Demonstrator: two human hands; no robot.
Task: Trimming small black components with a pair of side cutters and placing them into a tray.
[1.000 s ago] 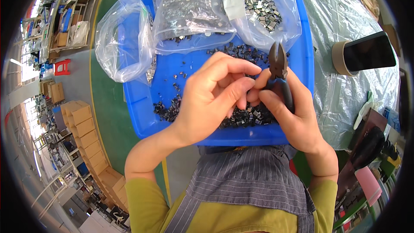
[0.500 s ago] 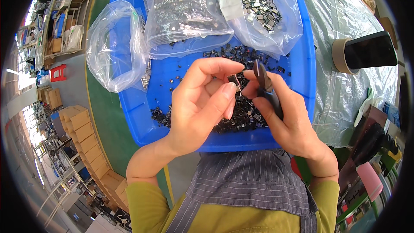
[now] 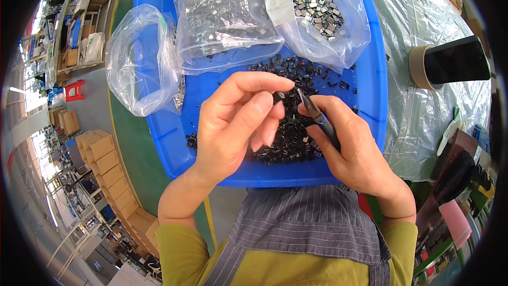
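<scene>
My left hand (image 3: pixel 233 119) is over the blue tray, its thumb and fingers closed on a small dark component (image 3: pixel 278 97). My right hand (image 3: pixel 352 145) grips a pair of pliers (image 3: pixel 312 110) with dark handles, the slim metal jaws pointing up and left toward my left fingertips. The jaw tips stay a little apart from the component. Below both hands, a heap of small black parts (image 3: pixel 291 145) lies in the blue tray (image 3: pixel 378 79). My palm hides part of the heap.
Inside the tray's far half rest a full clear zip bag (image 3: pixel 227 10), an open bag of metallic pieces (image 3: pixel 320 13) and another open bag (image 3: pixel 135 69) overhanging the left rim. Silvery sheeting on the right bears a tape roll (image 3: pixel 419 69) and a phone (image 3: pixel 457 65).
My left hand has shifted slightly left, carrying the small component away from the right fingers. The pliers have tilted so that their tips lean further left.
</scene>
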